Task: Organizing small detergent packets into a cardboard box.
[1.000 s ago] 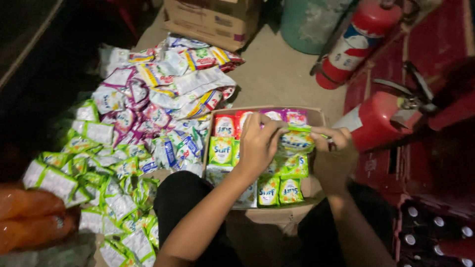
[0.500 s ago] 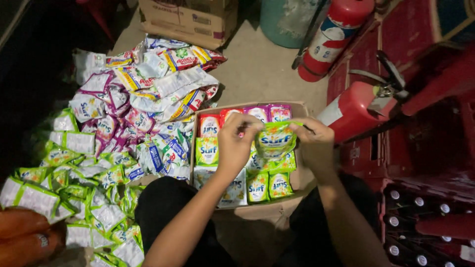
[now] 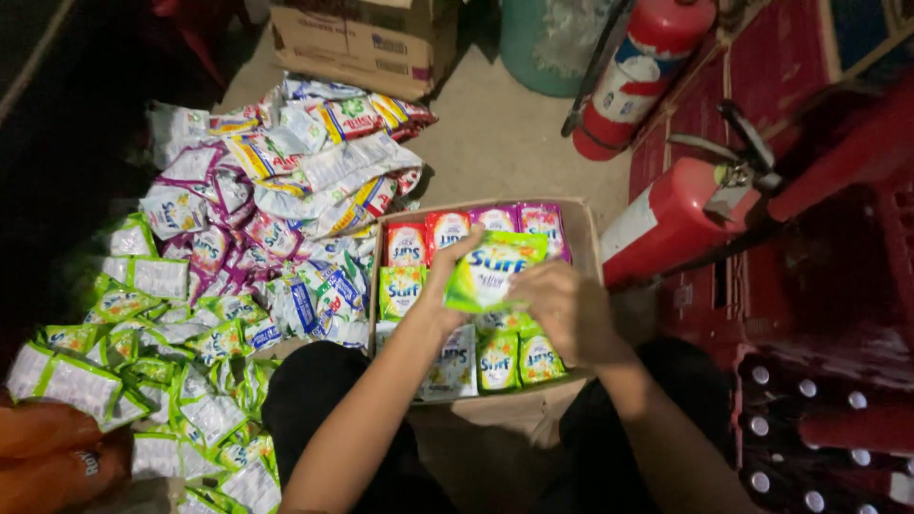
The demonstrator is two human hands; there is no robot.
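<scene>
Both hands, left and right, pinch a green sachet above the box

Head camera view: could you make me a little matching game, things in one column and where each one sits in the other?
Things:
1. green sachet
2. cardboard box
3. fire extinguisher
4. pile of sachets

Places:
A. lying on its side, right of the box
B. spread over the floor, left of the box
C. held between the left hand and right hand
D. on the floor in front of the person, filled with rows of sachets

Pairs: 1-C, 2-D, 3-A, 4-B
</scene>
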